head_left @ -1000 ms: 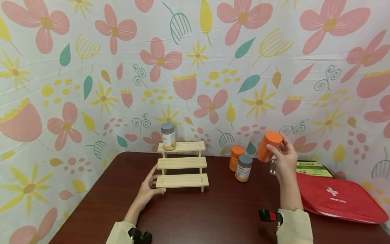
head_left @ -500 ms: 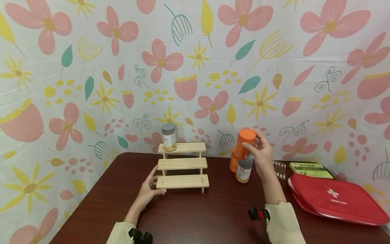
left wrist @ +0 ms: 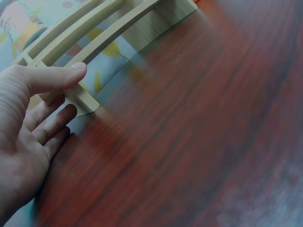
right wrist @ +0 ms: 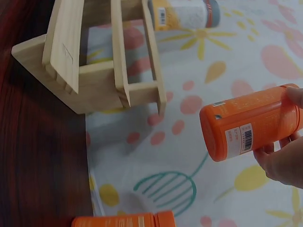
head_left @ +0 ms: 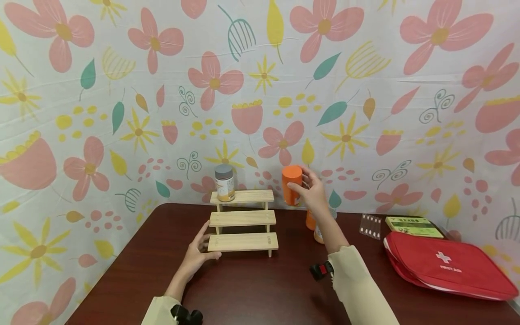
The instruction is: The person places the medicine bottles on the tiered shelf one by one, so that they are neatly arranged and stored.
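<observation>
My right hand point(head_left: 314, 197) holds an orange pill bottle point(head_left: 290, 187) in the air, just right of the top step of a three-step wooden display rack point(head_left: 243, 242). Thumb and fingers are wrapped near its lid; in the right wrist view the bottle point(right wrist: 251, 123) shows a barcode label and hangs clear of the rack. With thumb on the lowest step and fingers at the side panel, my left hand point(left wrist: 28, 113) grips the rack's left end. A grey-lidded pill bottle point(head_left: 225, 184) stands upright at the left of the top step.
Behind my right forearm, a second orange bottle point(head_left: 310, 221) and another grey-lidded bottle point(head_left: 318, 235) stand partly hidden on the dark wooden table point(head_left: 260, 289). To the right lie a blister pack point(head_left: 370, 226), a green-yellow box point(head_left: 414, 227) and a red first-aid pouch point(head_left: 451, 266). Floral cloth hangs behind.
My right hand has carried the orange bottle leftward, from above the blister pack, past the standing bottles, to beside the rack's top step. My left hand stays at the rack.
</observation>
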### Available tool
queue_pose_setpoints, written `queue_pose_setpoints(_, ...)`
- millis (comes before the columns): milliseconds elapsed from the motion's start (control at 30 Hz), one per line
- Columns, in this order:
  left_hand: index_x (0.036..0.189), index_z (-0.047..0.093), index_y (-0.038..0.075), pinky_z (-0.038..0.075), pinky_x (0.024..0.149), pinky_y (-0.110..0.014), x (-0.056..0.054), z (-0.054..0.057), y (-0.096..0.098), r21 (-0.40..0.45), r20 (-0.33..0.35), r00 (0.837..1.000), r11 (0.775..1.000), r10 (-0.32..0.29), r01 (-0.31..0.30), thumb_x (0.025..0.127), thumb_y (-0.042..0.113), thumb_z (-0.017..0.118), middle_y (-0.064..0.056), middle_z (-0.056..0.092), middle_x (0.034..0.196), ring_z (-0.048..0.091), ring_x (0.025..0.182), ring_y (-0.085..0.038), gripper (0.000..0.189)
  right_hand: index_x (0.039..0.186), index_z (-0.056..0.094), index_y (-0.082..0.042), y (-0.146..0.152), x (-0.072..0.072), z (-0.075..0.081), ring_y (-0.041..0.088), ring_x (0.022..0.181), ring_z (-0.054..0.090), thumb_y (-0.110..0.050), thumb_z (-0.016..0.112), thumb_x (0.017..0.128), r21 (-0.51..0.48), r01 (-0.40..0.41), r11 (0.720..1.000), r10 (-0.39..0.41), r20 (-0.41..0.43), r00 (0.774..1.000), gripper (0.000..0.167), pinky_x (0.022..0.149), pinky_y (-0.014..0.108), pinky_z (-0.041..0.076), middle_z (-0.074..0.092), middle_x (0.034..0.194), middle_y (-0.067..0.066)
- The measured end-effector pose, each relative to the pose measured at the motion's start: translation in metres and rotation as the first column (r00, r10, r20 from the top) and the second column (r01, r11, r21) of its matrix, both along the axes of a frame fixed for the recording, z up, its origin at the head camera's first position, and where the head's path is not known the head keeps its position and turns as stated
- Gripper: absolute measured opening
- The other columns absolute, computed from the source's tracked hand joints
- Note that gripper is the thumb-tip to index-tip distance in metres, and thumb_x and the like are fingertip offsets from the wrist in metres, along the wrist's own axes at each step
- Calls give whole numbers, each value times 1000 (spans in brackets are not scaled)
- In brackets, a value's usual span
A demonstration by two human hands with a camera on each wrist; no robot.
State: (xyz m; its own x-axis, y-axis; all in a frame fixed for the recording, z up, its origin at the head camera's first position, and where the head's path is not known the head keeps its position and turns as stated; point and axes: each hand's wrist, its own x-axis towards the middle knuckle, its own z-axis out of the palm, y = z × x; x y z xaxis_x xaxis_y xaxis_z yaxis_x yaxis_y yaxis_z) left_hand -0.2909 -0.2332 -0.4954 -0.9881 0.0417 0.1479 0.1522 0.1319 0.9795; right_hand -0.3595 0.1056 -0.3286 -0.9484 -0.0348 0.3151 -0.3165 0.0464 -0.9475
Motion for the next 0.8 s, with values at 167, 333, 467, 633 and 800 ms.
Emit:
queue_pose_setpoints(167, 156, 21, 33, 58, 71, -31, -1, 1, 0, 0, 0, 1000, 1000, -4, 4, 78, -2, 78, -20, 47, 143, 61, 96, -13, 103, 150, 37, -8, -18, -6, 5, 35, 134, 46, -8, 67, 92, -12, -29, 1000, 29, -30, 999, 66, 112, 50, 39, 47, 146, 18)
queue_pose_setpoints(333, 156, 22, 34, 58, 71, -31, 0, 1, 1, -4, 8, 1000, 1000, -1, 1, 78, -3, 77, -20, 48, 142, 61, 96, -14, 103, 150, 35, -8, -33, -11, 6, 36, 134, 45, -8, 67, 91, 1, -59, 998, 59, -41, 997, 67, 112, 52, 39, 46, 145, 19)
queue_pose_setpoints(467, 156, 22, 34, 58, 71, -31, 0, 0, 1, -11, 3, 1000, 1000, 1, -1, 79, -3, 77, -21, 48, 142, 61, 96, -15, 102, 149, 36, -6, -43, -17, 2, 38, 133, 45, -8, 68, 91, 73, -61, 995, 66, -58, 996, 66, 112, 53, 38, 46, 143, 21)
queue_pose_setpoints(633, 156, 22, 34, 59, 71, -31, 2, 0, 1, -9, 19, 1000, 1000, 16, -16, 78, -4, 77, -22, 47, 143, 61, 96, -15, 103, 146, 39, -5, -55, -24, -1, 38, 131, 48, -10, 69, 90, 158, -76, 985, 88, -71, 994, 64, 112, 51, 40, 48, 141, 22)
queue_pose_setpoints(800, 155, 22, 35, 58, 72, -31, 2, 1, 2, -17, 19, 1000, 1000, 23, -22, 79, -2, 77, -20, 47, 144, 61, 98, -16, 102, 144, 41, -7, -61, -32, 0, 37, 130, 50, -13, 70, 90, 112, -23, 993, 29, -53, 998, 61, 108, 52, 43, 50, 140, 20)
